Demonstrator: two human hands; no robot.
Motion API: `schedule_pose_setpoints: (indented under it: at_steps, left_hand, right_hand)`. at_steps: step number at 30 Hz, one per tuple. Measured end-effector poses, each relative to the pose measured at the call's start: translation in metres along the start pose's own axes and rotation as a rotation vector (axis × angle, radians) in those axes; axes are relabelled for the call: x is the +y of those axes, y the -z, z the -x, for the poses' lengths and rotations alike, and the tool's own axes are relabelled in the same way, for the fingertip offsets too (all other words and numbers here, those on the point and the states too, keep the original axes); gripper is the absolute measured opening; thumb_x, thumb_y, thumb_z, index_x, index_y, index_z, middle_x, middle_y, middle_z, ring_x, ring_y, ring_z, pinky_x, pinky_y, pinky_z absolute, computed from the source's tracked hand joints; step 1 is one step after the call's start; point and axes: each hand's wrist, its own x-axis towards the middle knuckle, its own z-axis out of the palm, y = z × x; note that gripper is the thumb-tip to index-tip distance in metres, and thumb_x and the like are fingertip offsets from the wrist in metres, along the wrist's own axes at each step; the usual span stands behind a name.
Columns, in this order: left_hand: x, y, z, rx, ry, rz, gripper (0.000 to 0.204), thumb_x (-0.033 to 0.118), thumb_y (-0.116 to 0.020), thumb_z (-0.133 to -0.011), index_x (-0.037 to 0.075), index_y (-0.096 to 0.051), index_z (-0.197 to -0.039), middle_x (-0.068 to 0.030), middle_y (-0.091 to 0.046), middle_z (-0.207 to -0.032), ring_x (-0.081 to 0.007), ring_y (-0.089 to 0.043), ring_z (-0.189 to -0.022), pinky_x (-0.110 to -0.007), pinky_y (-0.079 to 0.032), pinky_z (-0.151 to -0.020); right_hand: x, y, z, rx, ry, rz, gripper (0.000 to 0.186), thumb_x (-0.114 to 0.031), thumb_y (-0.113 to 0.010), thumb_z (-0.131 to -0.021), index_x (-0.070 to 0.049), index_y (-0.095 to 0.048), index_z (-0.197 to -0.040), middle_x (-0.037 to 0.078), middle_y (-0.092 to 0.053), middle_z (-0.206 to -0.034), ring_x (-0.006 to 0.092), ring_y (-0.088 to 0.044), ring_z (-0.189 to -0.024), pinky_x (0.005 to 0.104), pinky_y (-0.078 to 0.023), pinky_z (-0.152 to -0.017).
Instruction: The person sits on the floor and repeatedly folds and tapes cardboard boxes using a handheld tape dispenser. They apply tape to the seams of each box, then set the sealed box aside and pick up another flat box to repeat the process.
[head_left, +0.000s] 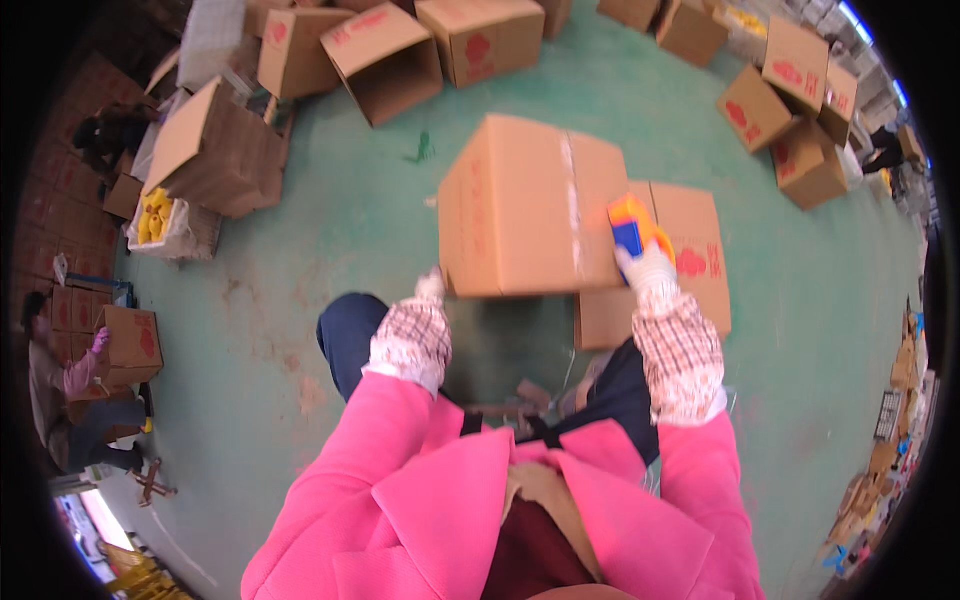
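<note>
A brown cardboard box (pixel 535 210) is in front of me, tilted, with a pale strip of tape running across its upper face. At its near left corner, my left hand (pixel 431 286), in a white glove, is closed on the edge. My right hand (pixel 652 272), also gloved, grips an orange and blue tape dispenser (pixel 629 226) against the box's right side. Behind that side, partly covered, lies another cardboard box (pixel 695 225) with red print. Both my forearms wear checked sleeve covers over pink sleeves.
Open cartons (pixel 385 65) line the far side of the green floor (pixel 340 210). More boxes (pixel 790 110) are stacked at far right. A white basket (pixel 180 232) with yellow items stands left. A seated person (pixel 75 390) in pink gloves handles a box (pixel 130 345).
</note>
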Motion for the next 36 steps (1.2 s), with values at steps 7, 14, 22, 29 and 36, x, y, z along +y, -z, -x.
schedule_pose_setpoints:
  at_steps: [7, 14, 22, 29, 36]
  left_hand:
    - [0.081, -0.001, 0.067, -0.573, 0.07, 0.533, 0.062, 0.047, -0.068, -0.087, -0.002, -0.061, -0.125, -0.0181, -0.064, -0.126, -0.0313, -0.059, -0.12, -0.04, -0.046, -0.102]
    - [0.168, 0.088, 0.249, -0.744, -0.311, 0.706, 0.038, 0.018, -0.076, -0.083, -0.003, -0.065, -0.114, -0.0149, -0.071, -0.1, -0.026, -0.07, -0.085, -0.037, -0.056, -0.082]
    - [0.337, 0.26, 0.267, -0.311, -0.736, 0.826, 0.041, 0.022, -0.076, -0.083, 0.0, -0.064, -0.116, -0.0104, -0.069, -0.101, -0.0233, -0.067, -0.087, -0.037, -0.055, -0.082]
    - [0.518, 0.283, 0.112, 0.362, -1.243, 0.098, 0.044, 0.034, -0.065, -0.094, 0.001, -0.061, -0.123, -0.0133, -0.069, -0.113, -0.0255, -0.066, -0.099, -0.035, -0.051, -0.088]
    - [0.213, -0.084, -0.022, -0.204, -0.937, -0.509, 0.02, 0.026, -0.062, -0.087, 0.009, -0.072, -0.09, -0.0112, -0.069, -0.086, -0.0228, -0.063, -0.081, -0.036, -0.051, -0.077]
  right_hand:
    - [0.096, -0.02, -0.039, -0.062, -0.331, -0.13, 0.09, -0.056, -0.069, -0.075, 0.003, -0.047, -0.139, 0.029, -0.057, -0.131, 0.0381, -0.056, -0.124, 0.0436, -0.044, -0.104]
    - [0.154, -0.016, -0.068, 0.352, -0.573, -0.737, 0.08, -0.06, -0.074, -0.073, 0.008, -0.064, -0.114, 0.025, -0.069, -0.11, 0.0352, -0.068, -0.098, 0.0426, -0.053, -0.086]
    - [0.132, 0.034, -0.026, 0.575, -0.167, -1.436, 0.063, -0.046, -0.078, -0.079, 0.005, -0.065, -0.113, 0.01, -0.069, -0.098, 0.0202, -0.064, -0.083, 0.0351, -0.053, -0.076]
    - [0.111, 0.063, 0.001, 0.594, -0.132, -1.777, 0.04, -0.029, -0.078, -0.081, 0.004, -0.066, -0.1, 0.011, -0.069, -0.08, 0.0205, -0.066, -0.066, 0.0332, -0.056, -0.063]
    - [0.116, 0.06, 0.012, 0.678, -0.066, -1.875, 0.045, -0.031, -0.077, -0.083, 0.005, -0.061, -0.105, 0.015, -0.066, -0.08, 0.0265, -0.067, -0.07, 0.0374, -0.057, -0.065]
